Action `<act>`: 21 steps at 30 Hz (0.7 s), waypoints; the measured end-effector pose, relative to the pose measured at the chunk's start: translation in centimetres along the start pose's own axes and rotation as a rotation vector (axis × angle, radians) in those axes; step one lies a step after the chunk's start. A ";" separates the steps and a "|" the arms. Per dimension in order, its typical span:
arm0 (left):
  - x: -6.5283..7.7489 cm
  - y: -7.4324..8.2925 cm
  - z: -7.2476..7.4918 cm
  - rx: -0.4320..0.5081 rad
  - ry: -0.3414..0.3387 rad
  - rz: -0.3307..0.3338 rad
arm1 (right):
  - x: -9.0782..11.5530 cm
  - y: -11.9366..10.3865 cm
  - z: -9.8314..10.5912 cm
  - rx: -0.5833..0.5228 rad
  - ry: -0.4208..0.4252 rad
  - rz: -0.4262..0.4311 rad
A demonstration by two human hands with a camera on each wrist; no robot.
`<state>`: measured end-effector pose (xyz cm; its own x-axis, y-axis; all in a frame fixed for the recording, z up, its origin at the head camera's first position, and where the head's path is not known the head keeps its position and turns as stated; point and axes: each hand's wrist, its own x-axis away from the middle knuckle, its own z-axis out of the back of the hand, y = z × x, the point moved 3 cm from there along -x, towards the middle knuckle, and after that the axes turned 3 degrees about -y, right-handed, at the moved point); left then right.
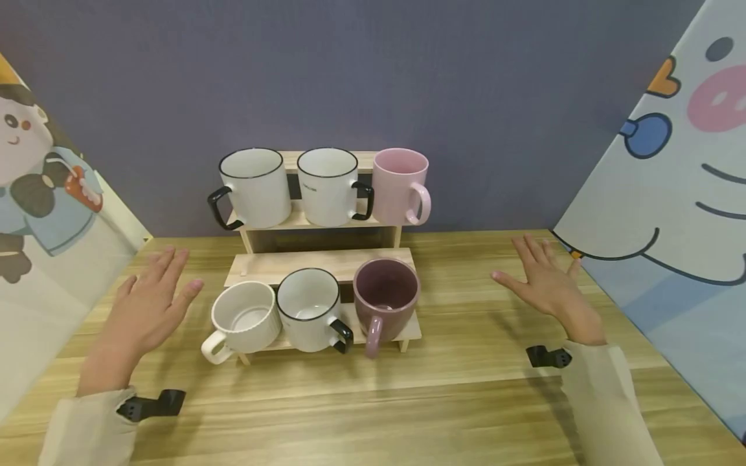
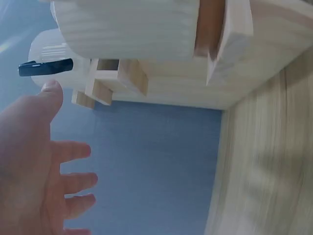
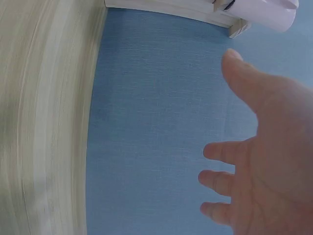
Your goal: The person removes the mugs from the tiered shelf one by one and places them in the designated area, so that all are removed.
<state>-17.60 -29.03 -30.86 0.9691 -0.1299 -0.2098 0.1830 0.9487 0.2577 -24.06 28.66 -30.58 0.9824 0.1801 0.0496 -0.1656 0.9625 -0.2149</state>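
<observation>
My left hand [image 1: 146,307] hovers left of a stepped wooden rack [image 1: 320,262], fingers spread and holding nothing. Nearest to it is a cream ribbed cup [image 1: 250,323] on the lower step, its handle toward the front left. Beside that cup stand a white mug with black rim and handle [image 1: 309,317] and a purple mug [image 1: 387,298]. The upper step bears a large white mug [image 1: 256,191], a second white mug [image 1: 327,191] and a pink mug [image 1: 397,188]. Well to the right of the rack, my right hand [image 1: 544,281] also has spread fingers and holds nothing.
The rack stands on a wood-grain table [image 1: 373,414] in front of a grey-blue back panel [image 1: 373,77]. Side panels with cartoon prints flank the table, a figure [image 1: 52,181] on the left and a pink-nosed character [image 1: 688,188] on the right.
</observation>
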 end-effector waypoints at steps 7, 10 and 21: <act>0.4 0.3 -0.8 0.216 -0.007 -0.093 | -0.1 0.0 -0.1 -0.012 -0.008 0.003; 0.9 0.5 -1.3 0.355 -0.040 -0.099 | -0.2 0.0 -0.1 -0.013 -0.015 0.005; 3.0 2.3 -3.8 0.651 -0.148 -0.176 | -0.2 0.0 -0.1 -0.035 -0.022 0.011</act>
<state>-14.89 -26.15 -34.48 0.9196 -0.3482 -0.1820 0.3574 0.5492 0.7554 -24.29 28.62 -30.70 0.9785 0.1949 0.0681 -0.1725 0.9529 -0.2494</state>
